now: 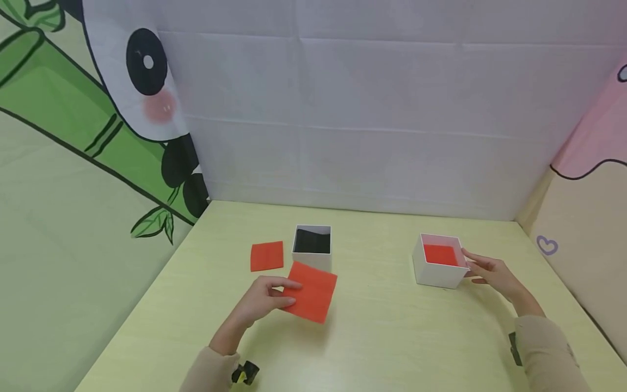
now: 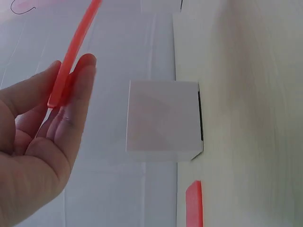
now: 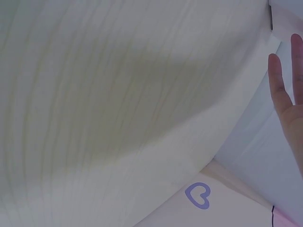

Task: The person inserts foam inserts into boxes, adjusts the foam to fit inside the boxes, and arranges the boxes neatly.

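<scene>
In the head view, my left hand (image 1: pixel 262 300) pinches a flat red square, like folded cloth (image 1: pixel 313 294), between thumb and fingers above the table. The left wrist view shows its thick edge (image 2: pixel 71 61) between the fingertips. Just behind it stands a white box (image 1: pixel 312 263) with black material (image 1: pixel 312 242) inside. A second red square (image 1: pixel 266 256) lies left of that box. At the right, my right hand (image 1: pixel 497 276) has its fingers extended against the side of another white box (image 1: pixel 436 276), which holds a red piece (image 1: pixel 440 255).
The pale wood-look table (image 1: pixel 382 326) ends at a white cloth backdrop (image 1: pixel 367 109). Printed cloth walls (image 1: pixel 88 218) stand at both sides, a purple heart (image 1: pixel 547 245) on the right one. A gap of bare table separates the two boxes.
</scene>
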